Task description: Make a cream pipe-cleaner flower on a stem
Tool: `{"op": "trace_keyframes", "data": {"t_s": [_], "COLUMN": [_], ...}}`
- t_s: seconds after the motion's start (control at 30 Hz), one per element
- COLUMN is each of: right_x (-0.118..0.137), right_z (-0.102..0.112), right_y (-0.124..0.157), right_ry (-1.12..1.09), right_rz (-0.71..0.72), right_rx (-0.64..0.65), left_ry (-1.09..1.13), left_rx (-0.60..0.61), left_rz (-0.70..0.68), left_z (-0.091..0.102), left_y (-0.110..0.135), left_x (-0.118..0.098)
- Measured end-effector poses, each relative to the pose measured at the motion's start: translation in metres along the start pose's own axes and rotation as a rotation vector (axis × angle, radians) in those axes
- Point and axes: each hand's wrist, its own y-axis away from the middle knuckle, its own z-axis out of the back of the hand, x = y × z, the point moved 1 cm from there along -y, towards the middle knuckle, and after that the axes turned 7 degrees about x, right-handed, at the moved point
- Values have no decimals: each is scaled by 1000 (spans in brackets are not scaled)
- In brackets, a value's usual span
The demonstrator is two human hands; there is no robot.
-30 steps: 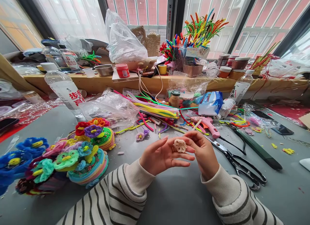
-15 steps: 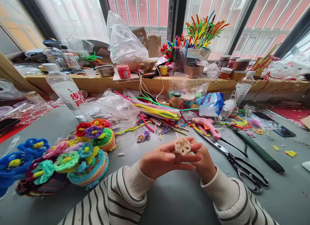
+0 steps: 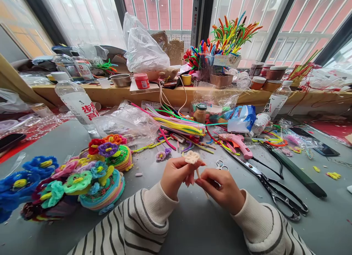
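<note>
My left hand (image 3: 176, 174) pinches a small cream pipe-cleaner flower (image 3: 191, 157) just below its head and holds it upright above the grey table (image 3: 198, 225). My right hand (image 3: 222, 188) is closed around the lower end of the flower's cream stem (image 3: 200, 178), close beside the left hand. A small pair of scissors (image 3: 220, 164) lies just behind my right hand. Both sleeves are striped black and white.
Finished pipe-cleaner flowers and coiled discs (image 3: 82, 178) are piled at the left. Large black scissors (image 3: 277, 191), a pink glue gun (image 3: 238, 142) and loose pipe cleaners (image 3: 176, 125) lie behind and to the right. A water bottle (image 3: 77, 101) stands at the back left.
The flower went from lying between both hands' fingertips to standing upright in my left hand. My right hand dropped lower onto the stem. The small scissors came into view.
</note>
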Motion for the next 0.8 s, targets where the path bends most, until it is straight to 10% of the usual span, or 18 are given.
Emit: {"op": "trace_keyframes", "data": {"t_s": [0.8], "right_x": [-9], "right_z": [-13], "right_y": [-3], "right_ry": [-165], "right_rz": [-154], "right_rx": [142], "left_ry": [-241], "left_rx": [-462], "left_rz": [-203], "left_z": [29], "left_y": [-25], "left_x": [8]}}
